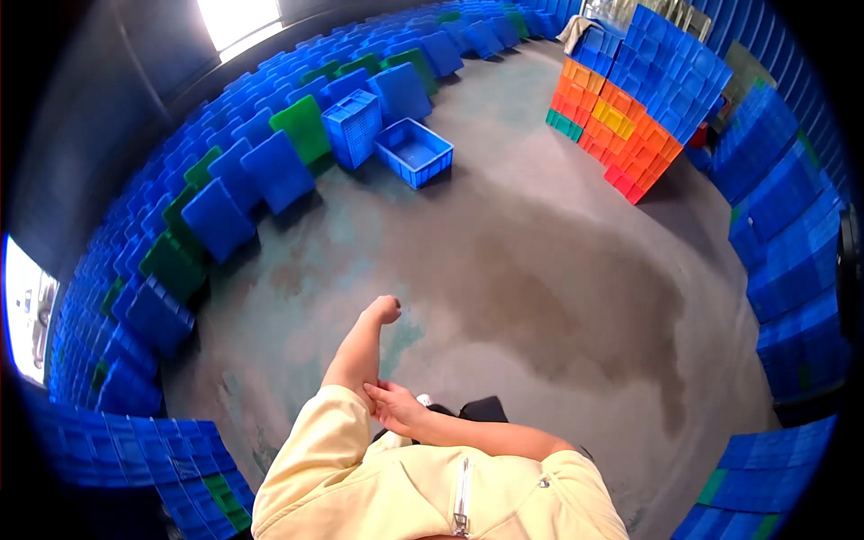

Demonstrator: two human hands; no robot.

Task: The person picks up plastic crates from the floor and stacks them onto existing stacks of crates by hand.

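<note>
Stretched forward over the floor, my left hand (387, 309) is closed in a loose fist, with nothing visible in it. My right hand (394, 407) reaches across my body to the left arm. Its thumb and fingers close on the hem of the pale yellow left sleeve (328, 418), near the elbow; the exact grip is partly hidden. The front of the yellow top (414, 495) has a zipper (463, 495).
An open blue crate (414, 153) stands on the floor beside an upright blue crate (352, 128). Rows of blue and green panels (276, 171) line the left. Multicoloured crates (630, 126) are stacked at back right, more blue stacks (796, 261) along the right. A dark stain (576, 288) marks the floor.
</note>
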